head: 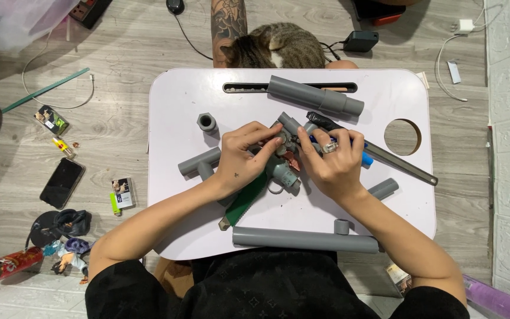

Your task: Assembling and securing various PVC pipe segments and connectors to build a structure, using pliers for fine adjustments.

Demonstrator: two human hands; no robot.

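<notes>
Grey pipe fitting (283, 160) between left hand (244, 155), right hand (332, 162), touching both

Home floor: cat (281, 46), lap table (178, 106), chargers (360, 41)

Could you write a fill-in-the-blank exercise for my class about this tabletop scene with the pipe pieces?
1. Both hands, left hand and right hand, work on a cluster of grey pipe fittings over a small white ____.
2. Beyond the table's far edge lies a striped ____.
3. The long grey pipe lies along the table edge ____ to the person.
4. The round hole is cut in the table on the person's ____ side.

Missing words: table; cat; nearest; right
</notes>
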